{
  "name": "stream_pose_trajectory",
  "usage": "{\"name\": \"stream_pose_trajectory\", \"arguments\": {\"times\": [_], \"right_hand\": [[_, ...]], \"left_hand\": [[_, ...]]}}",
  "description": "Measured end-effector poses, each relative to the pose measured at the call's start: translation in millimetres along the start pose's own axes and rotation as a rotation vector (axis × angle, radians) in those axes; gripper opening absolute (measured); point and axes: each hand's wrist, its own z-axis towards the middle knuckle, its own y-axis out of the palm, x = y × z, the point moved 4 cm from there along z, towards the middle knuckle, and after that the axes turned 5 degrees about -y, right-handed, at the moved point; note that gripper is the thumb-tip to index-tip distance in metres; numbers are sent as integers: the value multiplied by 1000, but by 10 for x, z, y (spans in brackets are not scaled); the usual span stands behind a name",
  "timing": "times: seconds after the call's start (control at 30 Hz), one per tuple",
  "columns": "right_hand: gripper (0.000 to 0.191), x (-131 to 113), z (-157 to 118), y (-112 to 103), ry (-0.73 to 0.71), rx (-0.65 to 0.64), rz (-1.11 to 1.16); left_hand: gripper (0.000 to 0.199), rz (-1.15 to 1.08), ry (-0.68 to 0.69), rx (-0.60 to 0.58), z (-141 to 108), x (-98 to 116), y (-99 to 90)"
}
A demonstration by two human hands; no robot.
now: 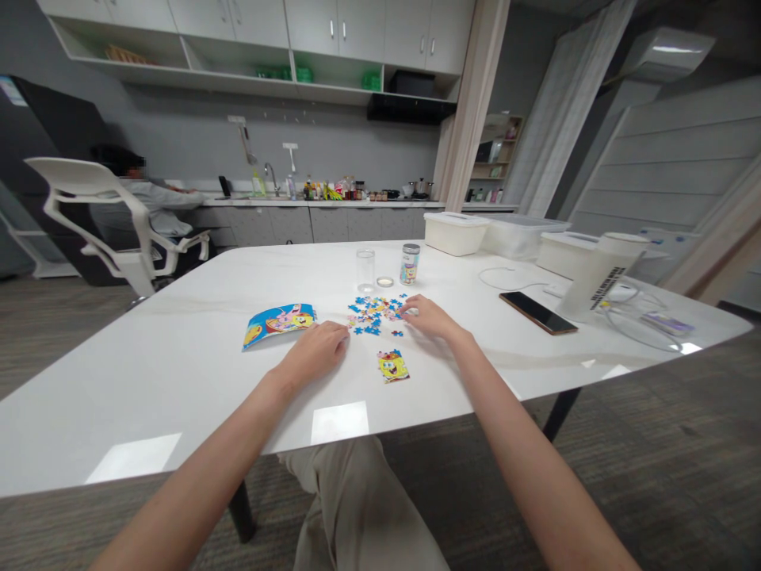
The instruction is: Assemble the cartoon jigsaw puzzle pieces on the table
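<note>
Pieces (pixel 376 305) in a loose heap on the table (pixel 178 357), on the near side of the can (pixel 410 264), with a joined patch (pixel 393 368) farther to that side. Right hand (pixel 431 316) just nearer than the can, thumb and fingers almost together, any grip impossible to tell; left hand (pixel 316 350) nearer and left of the can, fingers curled, any hold hidden. Left of the can, lid (pixel 384 281) and jar (pixel 365 270)

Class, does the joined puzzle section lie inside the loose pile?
No, the joined section lies apart from the loose pile, nearer the camera.
</note>
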Motion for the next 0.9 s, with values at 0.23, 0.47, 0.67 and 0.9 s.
{"name": "stream_pose_trajectory", "arguments": {"times": [0.23, 0.47, 0.67, 0.9], "right_hand": [[25, 136, 0, 37, 199, -2, -73], [33, 38, -7, 117, 34, -95, -39], [22, 71, -38, 36, 180, -38, -87], [32, 4, -35, 54, 94, -38, -61]], "left_hand": [[30, 66, -13, -22, 4, 18, -25], [30, 38, -7, -26, -12, 27, -20], [27, 61, -30, -22, -11, 24, -33], [36, 108, -75, -23, -5, 34, 60]]}}
